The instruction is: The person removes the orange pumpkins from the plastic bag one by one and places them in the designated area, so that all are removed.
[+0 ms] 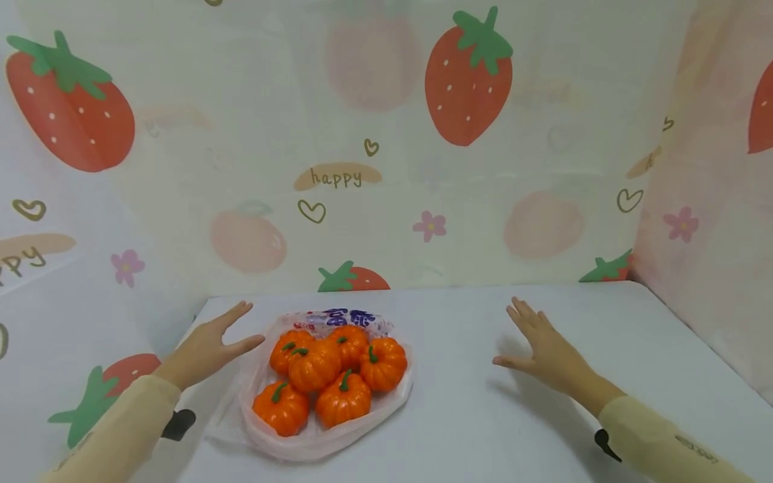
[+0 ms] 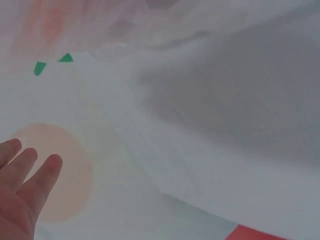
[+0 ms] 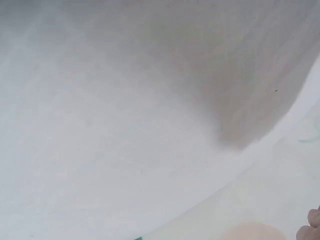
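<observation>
Several small orange pumpkins point(image 1: 315, 365) with green stems sit together in an opened white plastic bag point(image 1: 314, 448) on the left half of the table. Its rim is rolled down around them, and printed purple characters show at the back. My left hand point(image 1: 205, 349) hovers just left of the bag, fingers straight and apart, touching nothing. Part of that hand point(image 2: 27, 190) also appears in the left wrist view, low at the left edge. Over the right side of the table hangs my right hand point(image 1: 552, 355), its fingers spread and holding nothing. Only its fingertips point(image 3: 311, 227) enter the right wrist view.
The white table point(image 1: 459, 416) has a rounded far right corner. Behind it and at both sides hangs a pale curtain point(image 1: 386, 235) printed with strawberries, hearts and flowers. A dark strap end point(image 1: 606, 445) sticks out below the right sleeve.
</observation>
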`<state>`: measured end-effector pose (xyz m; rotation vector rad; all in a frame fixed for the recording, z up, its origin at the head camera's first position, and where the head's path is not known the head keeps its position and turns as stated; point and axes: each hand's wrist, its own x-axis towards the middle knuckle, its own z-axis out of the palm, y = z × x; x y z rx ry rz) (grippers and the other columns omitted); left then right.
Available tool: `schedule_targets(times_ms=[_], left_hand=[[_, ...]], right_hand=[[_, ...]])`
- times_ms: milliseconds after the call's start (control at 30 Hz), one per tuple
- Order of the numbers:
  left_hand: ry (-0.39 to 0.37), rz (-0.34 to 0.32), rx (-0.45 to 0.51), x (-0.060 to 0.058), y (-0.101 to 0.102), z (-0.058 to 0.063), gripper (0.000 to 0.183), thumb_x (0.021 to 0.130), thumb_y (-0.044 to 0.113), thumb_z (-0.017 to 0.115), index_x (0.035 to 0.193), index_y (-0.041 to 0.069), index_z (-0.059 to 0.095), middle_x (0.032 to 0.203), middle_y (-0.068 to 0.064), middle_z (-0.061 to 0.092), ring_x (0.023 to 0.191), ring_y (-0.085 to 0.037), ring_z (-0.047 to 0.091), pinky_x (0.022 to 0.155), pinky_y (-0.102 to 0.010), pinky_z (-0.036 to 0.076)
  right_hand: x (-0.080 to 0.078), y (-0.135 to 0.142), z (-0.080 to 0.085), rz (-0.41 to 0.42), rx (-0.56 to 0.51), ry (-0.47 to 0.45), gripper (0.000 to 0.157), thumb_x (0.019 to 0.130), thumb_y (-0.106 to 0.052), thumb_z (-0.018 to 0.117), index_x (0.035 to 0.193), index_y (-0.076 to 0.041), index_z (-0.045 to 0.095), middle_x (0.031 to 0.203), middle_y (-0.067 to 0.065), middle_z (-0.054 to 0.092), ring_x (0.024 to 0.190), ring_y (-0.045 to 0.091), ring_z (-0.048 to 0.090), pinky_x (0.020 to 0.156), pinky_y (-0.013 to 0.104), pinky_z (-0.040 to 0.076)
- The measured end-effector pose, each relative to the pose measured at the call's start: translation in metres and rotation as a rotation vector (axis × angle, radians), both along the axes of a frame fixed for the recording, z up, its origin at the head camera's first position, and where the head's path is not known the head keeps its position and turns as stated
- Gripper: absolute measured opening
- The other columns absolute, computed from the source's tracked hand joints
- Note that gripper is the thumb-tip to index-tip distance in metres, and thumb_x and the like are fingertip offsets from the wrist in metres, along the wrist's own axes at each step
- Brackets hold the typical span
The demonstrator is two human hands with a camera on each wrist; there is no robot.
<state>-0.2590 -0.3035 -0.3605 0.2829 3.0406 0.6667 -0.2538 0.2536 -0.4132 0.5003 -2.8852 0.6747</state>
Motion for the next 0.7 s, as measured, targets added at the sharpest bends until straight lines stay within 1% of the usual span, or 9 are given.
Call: schedule_targets(times_ms=[133, 233, 400, 467, 567, 700], left_hand=[[-0.010, 0.016, 0.040, 0.007, 0.002, -0.003, 0.088, 0.093, 0.061, 0.057, 0.158, 0.012, 0.025, 0.161, -0.024, 0.027, 0.126, -0.055, 0.051, 0.095, -0.063, 0.051], [-0.011, 0.018, 0.064, 0.014, 0.004, -0.006, 0.087, 0.093, 0.058, 0.058, 0.158, 0.011, 0.024, 0.160, -0.024, 0.029, 0.123, -0.053, 0.055, 0.091, -0.057, 0.056], [0.002, 0.040, 0.125, 0.023, 0.008, -0.010, 0.086, 0.092, 0.055, 0.062, 0.158, 0.011, 0.026, 0.159, -0.025, 0.031, 0.125, -0.052, 0.055, 0.090, -0.055, 0.057], [0.012, 0.049, 0.154, 0.025, 0.010, -0.012, 0.086, 0.092, 0.054, 0.063, 0.157, 0.011, 0.028, 0.158, -0.025, 0.033, 0.125, -0.052, 0.054, 0.092, -0.054, 0.057], [0.033, 0.059, 0.200, 0.026, 0.013, -0.016, 0.083, 0.091, 0.051, 0.066, 0.155, 0.009, 0.033, 0.154, -0.026, 0.039, 0.125, -0.051, 0.055, 0.092, -0.052, 0.057], [0.056, 0.079, 0.258, 0.029, 0.015, -0.020, 0.079, 0.092, 0.048, 0.067, 0.152, 0.007, 0.038, 0.149, -0.027, 0.046, 0.125, -0.050, 0.055, 0.093, -0.051, 0.057]], right_hand=[[0.007, -0.006, 0.002, 0.006, -0.021, 0.002, 0.102, 0.083, -0.061, 0.069, 0.157, -0.005, 0.025, 0.166, 0.016, 0.017, 0.145, 0.058, 0.018, 0.114, 0.071, 0.024], [0.013, -0.011, 0.004, 0.008, -0.030, -0.005, 0.103, 0.083, -0.061, 0.070, 0.157, -0.006, 0.025, 0.166, 0.017, 0.018, 0.146, 0.056, 0.019, 0.115, 0.069, 0.025], [0.022, -0.017, 0.006, 0.018, -0.051, -0.001, 0.102, 0.082, -0.058, 0.073, 0.156, -0.005, 0.027, 0.166, 0.017, 0.020, 0.146, 0.054, 0.022, 0.115, 0.068, 0.026], [0.024, -0.020, 0.005, 0.028, -0.062, -0.002, 0.102, 0.082, -0.057, 0.073, 0.156, -0.005, 0.027, 0.166, 0.016, 0.020, 0.145, 0.055, 0.022, 0.114, 0.068, 0.026], [0.027, -0.026, 0.002, 0.044, -0.078, 0.004, 0.101, 0.081, -0.057, 0.073, 0.156, -0.005, 0.029, 0.165, 0.016, 0.021, 0.144, 0.056, 0.023, 0.113, 0.069, 0.028], [0.029, -0.036, 0.000, 0.063, -0.135, 0.043, 0.097, 0.081, -0.054, 0.075, 0.154, -0.006, 0.033, 0.164, 0.014, 0.026, 0.145, 0.051, 0.027, 0.113, 0.066, 0.031]])
